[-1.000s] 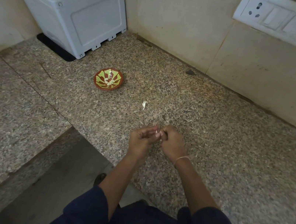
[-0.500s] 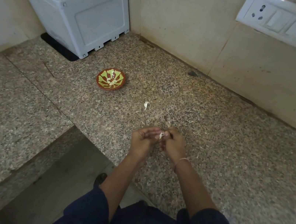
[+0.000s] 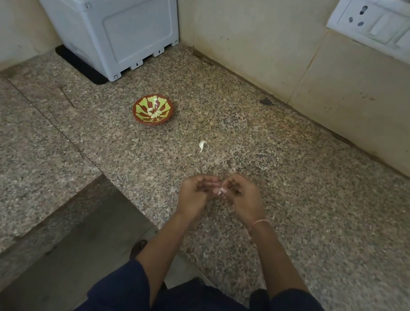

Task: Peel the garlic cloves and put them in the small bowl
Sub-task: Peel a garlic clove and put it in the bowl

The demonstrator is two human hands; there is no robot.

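Garlic clove [image 3: 219, 190], one, pinched between both hands above granite counter [image 3: 321, 227]. Left hand [image 3: 193, 194] fingers curl round it; right hand [image 3: 242, 199] fingertips nip its end. One small bowl [image 3: 137, 114] sits well apart, holding a few peeled cloves [image 3: 154, 113], count unclear. One pale garlic piece [image 3: 202, 146] lies loose between bowl and hands.

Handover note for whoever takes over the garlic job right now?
Left hand and right hand: both pinch one garlic clove over the granite counter, mid-peel.
Small bowl, ahead and to the left, holds a few peeled cloves.
One pale piece lies between bowl and hands; clove or skin, cannot tell.
Left: finish this clove, drop it in the bowl, check that piece.
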